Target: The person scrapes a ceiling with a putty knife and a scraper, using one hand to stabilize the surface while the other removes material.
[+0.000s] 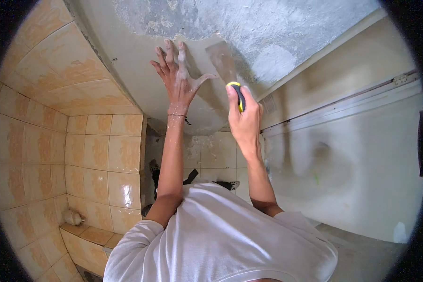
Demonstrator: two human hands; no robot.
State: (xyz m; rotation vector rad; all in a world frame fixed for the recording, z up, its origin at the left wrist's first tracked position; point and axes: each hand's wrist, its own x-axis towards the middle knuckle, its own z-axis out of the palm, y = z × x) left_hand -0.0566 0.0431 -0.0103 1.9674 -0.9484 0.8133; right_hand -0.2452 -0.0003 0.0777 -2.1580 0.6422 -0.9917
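Note:
My left hand (177,84) lies against the pale wall surface (122,80) with its fingers spread, and white dust coats its thumb and one finger. In my right hand (245,117) is a scraper (224,62) with a yellow and black handle and a flat metal blade. The blade rests at or close to the wall, to the right of my left hand. Above both hands, a rough grey patch (211,19) shows where the surface is uneven, and a lighter whitish spot (275,62) sits at its lower right.
Orange-patterned tiles (89,89) cover the wall at the left, with a tiled ledge (87,235) low down. A white door panel (352,164) and its frame stand at the right. Light floor tiles (218,152) and dark footwear (228,184) show below my arms.

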